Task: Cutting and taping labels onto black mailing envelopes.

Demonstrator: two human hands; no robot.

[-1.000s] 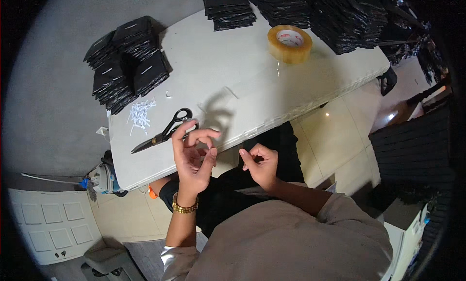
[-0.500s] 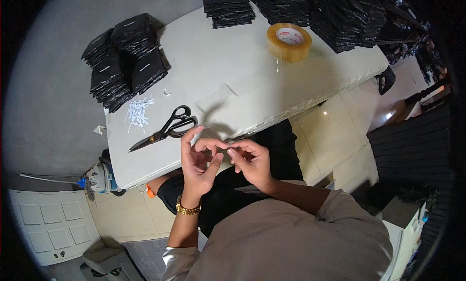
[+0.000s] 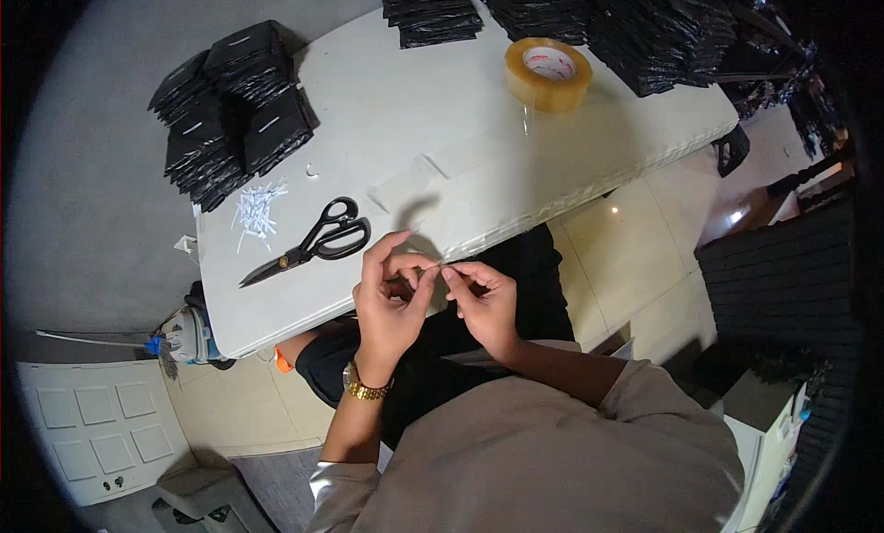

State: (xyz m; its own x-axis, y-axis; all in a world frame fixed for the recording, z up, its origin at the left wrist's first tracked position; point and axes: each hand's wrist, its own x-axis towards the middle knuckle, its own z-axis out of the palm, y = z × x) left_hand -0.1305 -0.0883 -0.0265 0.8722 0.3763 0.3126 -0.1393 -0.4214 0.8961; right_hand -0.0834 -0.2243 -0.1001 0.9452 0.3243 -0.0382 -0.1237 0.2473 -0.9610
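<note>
My left hand (image 3: pixel 391 298), with a gold watch at its wrist, pinches thumb to index finger at the table's near edge. Against it, fingertip to fingertip, my right hand (image 3: pixel 485 301) pinches too. Whatever lies between the fingertips is too small to make out. Black-handled scissors (image 3: pixel 318 246) rest on the table left of my hands, blades pointing to the lower left. Beyond my hands lies a clear plastic piece (image 3: pixel 410 181), flat on the white table (image 3: pixel 368 100). A pile of thin white strips (image 3: pixel 258 210) sits left of the scissors.
A wide roll of clear yellowish tape (image 3: pixel 550 77) stands toward the far right. Stacks of folded black plastic packets (image 3: pixel 235 105) occupy the far left corner, with more black stacks (image 3: pixel 654 35) along the far edge. One small curled white scrap (image 3: pixel 312 171) lies near the strips.
My left hand has turned and shifted slightly right, its thumb now meeting the index finger. The right fingertips have moved a little upward with it. Objects on the table stay in place.
</note>
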